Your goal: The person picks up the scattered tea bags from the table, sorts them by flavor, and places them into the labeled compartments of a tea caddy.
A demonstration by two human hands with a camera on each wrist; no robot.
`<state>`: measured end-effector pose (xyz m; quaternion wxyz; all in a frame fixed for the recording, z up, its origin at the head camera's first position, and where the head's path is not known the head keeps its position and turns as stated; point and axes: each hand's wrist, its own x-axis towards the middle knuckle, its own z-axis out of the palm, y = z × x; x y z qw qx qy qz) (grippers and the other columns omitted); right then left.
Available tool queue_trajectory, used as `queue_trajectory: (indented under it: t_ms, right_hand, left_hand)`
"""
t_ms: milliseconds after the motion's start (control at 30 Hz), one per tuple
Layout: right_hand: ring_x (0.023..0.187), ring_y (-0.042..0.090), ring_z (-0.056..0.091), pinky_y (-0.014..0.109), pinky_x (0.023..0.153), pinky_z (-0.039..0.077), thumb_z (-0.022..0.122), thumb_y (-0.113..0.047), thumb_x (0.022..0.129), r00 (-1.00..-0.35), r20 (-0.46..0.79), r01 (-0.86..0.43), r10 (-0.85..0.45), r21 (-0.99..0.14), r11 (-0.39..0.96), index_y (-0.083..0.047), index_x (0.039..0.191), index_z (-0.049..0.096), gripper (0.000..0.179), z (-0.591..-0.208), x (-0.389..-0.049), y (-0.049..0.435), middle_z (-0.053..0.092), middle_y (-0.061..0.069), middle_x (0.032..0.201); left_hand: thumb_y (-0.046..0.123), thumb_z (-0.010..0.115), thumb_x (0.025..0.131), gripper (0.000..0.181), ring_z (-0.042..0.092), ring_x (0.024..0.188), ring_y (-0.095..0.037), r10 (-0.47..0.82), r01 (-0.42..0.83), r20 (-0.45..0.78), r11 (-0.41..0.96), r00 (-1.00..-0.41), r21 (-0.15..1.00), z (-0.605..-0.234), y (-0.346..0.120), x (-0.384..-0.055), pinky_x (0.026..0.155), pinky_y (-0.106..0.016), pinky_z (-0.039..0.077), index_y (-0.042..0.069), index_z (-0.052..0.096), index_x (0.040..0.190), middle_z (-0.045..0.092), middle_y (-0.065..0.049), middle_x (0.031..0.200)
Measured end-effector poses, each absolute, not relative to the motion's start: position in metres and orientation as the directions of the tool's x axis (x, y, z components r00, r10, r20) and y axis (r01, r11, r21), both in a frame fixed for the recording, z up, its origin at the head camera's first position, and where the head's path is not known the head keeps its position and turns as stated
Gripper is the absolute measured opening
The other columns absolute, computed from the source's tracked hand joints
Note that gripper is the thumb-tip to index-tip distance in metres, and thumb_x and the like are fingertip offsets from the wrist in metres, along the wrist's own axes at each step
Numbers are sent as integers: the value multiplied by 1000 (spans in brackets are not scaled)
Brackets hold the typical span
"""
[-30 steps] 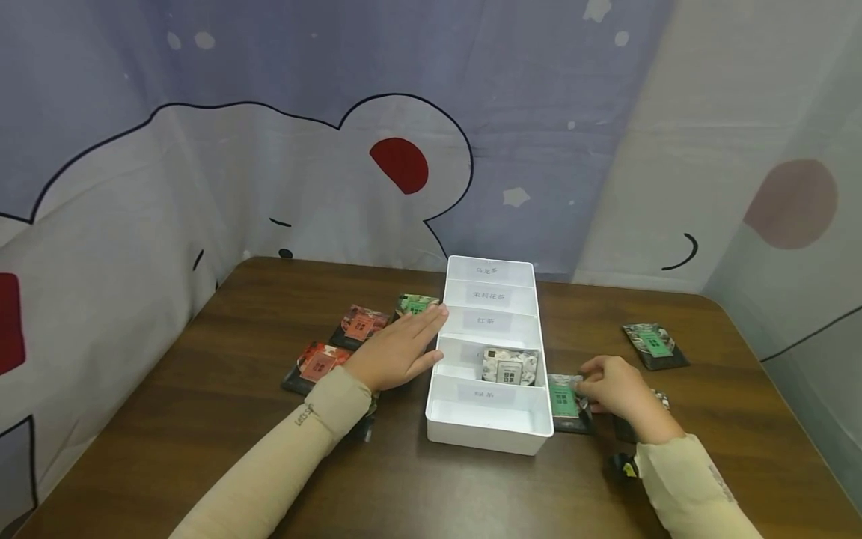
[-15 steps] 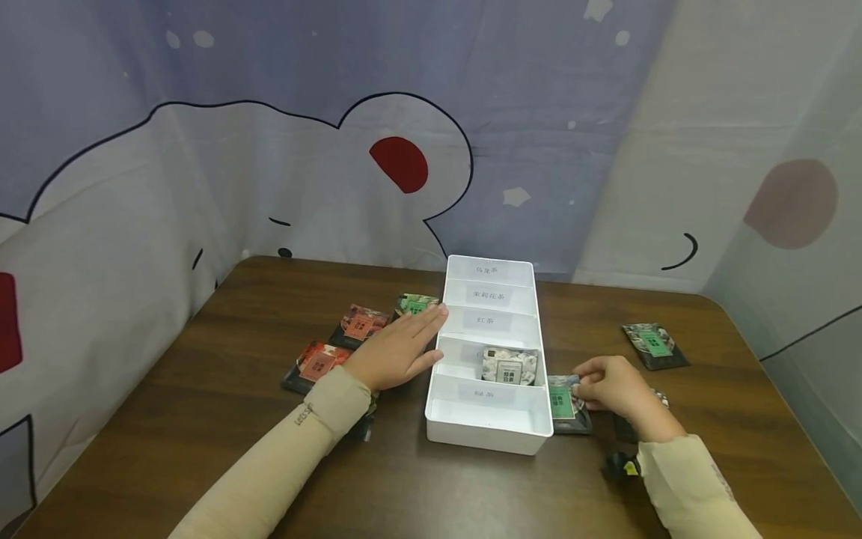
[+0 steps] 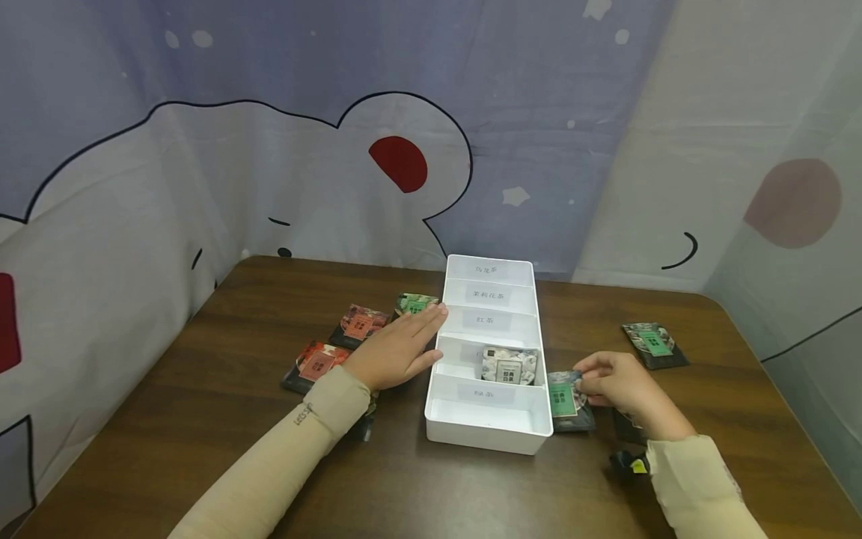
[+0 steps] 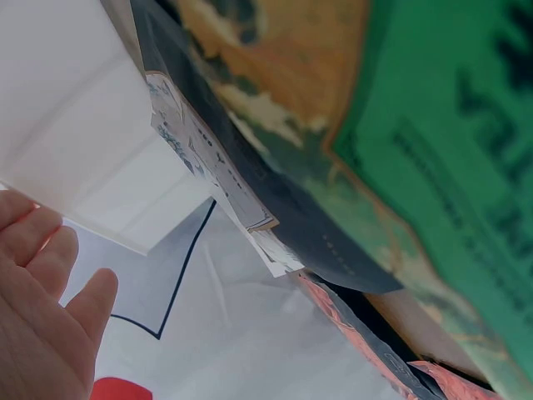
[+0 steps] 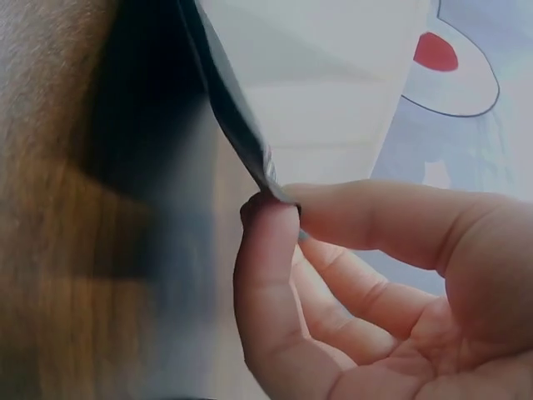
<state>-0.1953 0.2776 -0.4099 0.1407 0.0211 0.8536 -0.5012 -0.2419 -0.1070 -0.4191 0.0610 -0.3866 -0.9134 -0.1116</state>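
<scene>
We see the right grip [image 3: 626,387] pinching a green-labelled packet [image 3: 563,400] beside the white box [image 3: 481,437], toward the right edge of the tabletop [image 3: 730,397] (the left grip [image 3: 396,352], fingers straight, lies at the box's left rim).

The tray [image 3: 486,436] stands on the table [image 3: 417,494]; one sachet [image 3: 509,365] inside; other sachets [image 3: 653,343] left and right.

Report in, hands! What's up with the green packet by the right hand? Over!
Right hand pinches green packet, right of white box. Left hand, fingers straight, at box's left side. Box's right wall perhaps in the way.
</scene>
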Motion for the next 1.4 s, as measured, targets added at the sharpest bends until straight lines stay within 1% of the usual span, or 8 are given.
queue_trajectory:
  t_ms: [333,567,633,833,1000,1133,1233,1400]
  right_hand:
    - [81,17,70,34,72,63,65,3,94,-968,-234,167,-88,-867,469,19,125,57,37,-398,-193,284,70,13,98]
    - [85,16,72,37,80,62,64,-7,98,-977,-210,173,-33,-875,453,14,133,55,41,-389,-191,289,66,20,116]
    - [85,14,72,37,81,62,64,-8,99,-981,-193,164,-22,-883,439,13,134,54,42,-387,-191,291,65,18,116]
    - [85,8,70,33,81,61,64,-10,100,-991,-129,127,25,-906,404,11,136,53,44,-380,-190,292,67,5,103]
    - [80,10,71,31,76,62,63,-12,100,-994,-71,97,82,-918,385,8,135,55,41,-375,-189,291,66,-2,97]
    - [76,10,72,27,72,62,65,-11,99,-993,-8,52,121,-930,364,6,130,59,36,-371,-187,291,67,-6,90]
    - [74,9,72,24,70,61,67,-10,98,-989,36,14,142,-943,334,0,124,64,27,-367,-185,291,68,-9,87]
    - [75,7,73,22,70,60,69,-6,96,-983,90,-51,163,-972,230,-9,113,69,18,-360,-181,288,68,-5,87]
  left_hand:
    - [42,45,107,68,24,153,-25,692,719,196,679,-695,151,-419,-107,-242,123,-46,21,4,26,160,26,-11,166]
    - [42,45,107,67,23,153,-24,691,718,194,679,-696,153,-417,-107,-242,124,-46,21,4,27,160,26,-11,166]
    - [42,45,107,67,23,153,-24,691,717,194,680,-696,153,-418,-107,-243,124,-46,21,4,26,160,26,-11,166]
    - [42,46,107,68,24,153,-25,693,720,196,678,-694,151,-417,-107,-242,123,-46,21,4,27,160,27,-11,165]
    - [42,46,107,68,24,153,-25,695,723,201,674,-691,153,-417,-107,-242,123,-46,21,4,27,160,27,-11,165]
    - [42,46,107,68,24,153,-25,693,720,198,676,-693,156,-418,-108,-242,124,-45,21,5,26,160,26,-10,166]
    - [43,45,107,68,24,153,-25,692,719,197,676,-694,157,-419,-108,-242,124,-45,21,5,26,160,26,-10,166]
    - [43,45,107,68,24,153,-24,691,719,199,676,-694,159,-418,-108,-242,124,-45,21,5,26,160,26,-10,166]
